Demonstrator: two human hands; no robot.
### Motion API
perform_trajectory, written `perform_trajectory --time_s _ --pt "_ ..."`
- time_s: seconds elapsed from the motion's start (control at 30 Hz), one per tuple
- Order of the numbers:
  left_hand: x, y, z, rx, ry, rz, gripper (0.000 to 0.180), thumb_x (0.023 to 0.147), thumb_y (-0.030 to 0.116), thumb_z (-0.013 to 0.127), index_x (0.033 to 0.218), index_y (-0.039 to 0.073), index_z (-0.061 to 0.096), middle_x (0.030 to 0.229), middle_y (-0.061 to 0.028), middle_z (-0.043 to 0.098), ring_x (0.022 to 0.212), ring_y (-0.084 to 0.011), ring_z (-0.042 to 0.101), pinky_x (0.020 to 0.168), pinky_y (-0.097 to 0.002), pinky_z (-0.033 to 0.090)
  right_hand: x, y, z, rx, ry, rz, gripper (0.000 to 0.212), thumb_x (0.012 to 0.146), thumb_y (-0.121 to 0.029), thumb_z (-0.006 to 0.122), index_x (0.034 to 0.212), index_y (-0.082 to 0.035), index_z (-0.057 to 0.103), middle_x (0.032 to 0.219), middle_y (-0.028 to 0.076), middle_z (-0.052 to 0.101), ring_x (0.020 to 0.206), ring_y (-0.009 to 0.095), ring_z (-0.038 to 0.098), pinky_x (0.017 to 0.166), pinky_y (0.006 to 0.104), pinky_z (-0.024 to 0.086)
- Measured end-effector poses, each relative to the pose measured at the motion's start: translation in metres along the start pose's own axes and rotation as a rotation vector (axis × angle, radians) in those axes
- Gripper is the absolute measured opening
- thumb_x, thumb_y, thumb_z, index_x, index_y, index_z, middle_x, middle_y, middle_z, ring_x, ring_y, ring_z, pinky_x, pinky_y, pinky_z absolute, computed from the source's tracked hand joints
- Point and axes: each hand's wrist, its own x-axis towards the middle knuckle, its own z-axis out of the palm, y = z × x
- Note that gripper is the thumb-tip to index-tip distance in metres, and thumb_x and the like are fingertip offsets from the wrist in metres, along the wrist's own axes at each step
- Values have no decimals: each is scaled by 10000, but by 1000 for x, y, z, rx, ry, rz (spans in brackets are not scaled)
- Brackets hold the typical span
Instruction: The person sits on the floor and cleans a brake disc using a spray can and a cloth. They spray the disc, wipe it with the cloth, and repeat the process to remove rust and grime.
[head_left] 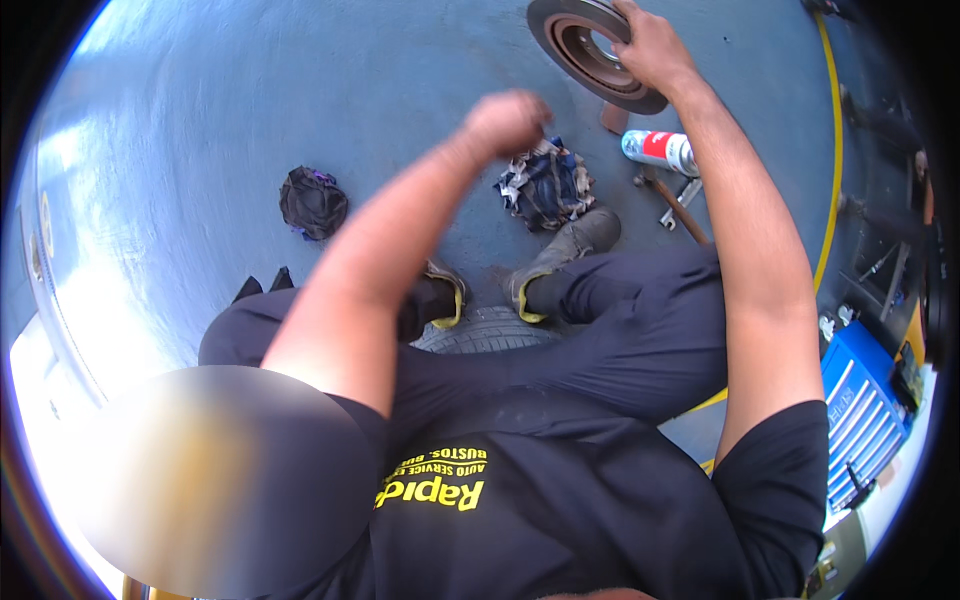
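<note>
My right hand grips the rim of a brake disc, which hangs tilted above the floor at the top of the head view. The disc has a dark outer ring and a rusty brown centre. My left hand is curled like a fist and blurred by motion; what it holds, if anything, is hidden. It hovers left of the disc, just over a crumpled bundle of dark blue and whitish rags. Below the disc lies a small reddish-brown block. A white spray can with a red band rests beside my right forearm.
A hammer and a metal wrench lie near my right knee. Another dark rag is farther left. I sit on a tyre, boots on the blue floor. A blue tool chest stands at right, past a yellow floor line.
</note>
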Motion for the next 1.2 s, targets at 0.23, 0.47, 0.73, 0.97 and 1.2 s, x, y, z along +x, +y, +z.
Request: perform_trajectory --time_s 0.23,0.47,0.73,0.97,1.2 --pt "-97 -17 -248 363 386 -21 461 878 370 838 1182 49 705 1194 -162 738 1183 -373 704 1038 -474 579 -28 -64 -86 61 -215 -284 431 835 -153 818 1226 -23 690 1115 294 755 1128 481 725 957 537 581" --pt "-160 35 -213 212 158 5 741 856 338 928 1480 100 609 1421 -161 694 1338 -327 676 1177 -444 542 -89 -144 -70 -68 -142 -476 459 968 -368 820 1356 -143 722 1164 142 806 1095 344 780 954 489 633" --pt "-165 16 -154 -111 67 -54 576 866 218 885 1362 61 637 1171 -199 775 1173 -387 738 1049 -490 572 -102 -175 -33 232 -295 -423 523 878 -45 757 1392 -114 685 1147 206 804 1092 397 775 974 509 616" --pt "-182 -31 -122 -10 130 14 526 884 103 784 1392 73 649 1179 -232 778 1134 -446 729 1014 -524 581 -91 -196 21 248 -347 -458 514 903 -117 814 1388 -102 646 1259 191 773 1212 392 728 1038 507 590" --pt "-202 -75 -162 296 72 -257 488 945 245 729 1417 130 689 1182 -202 799 1128 -386 767 1004 -506 609 -40 -191 -37 87 14 -555 599 899 -143 841 1450 -95 611 1402 217 708 1344 386 669 1115 475 560"
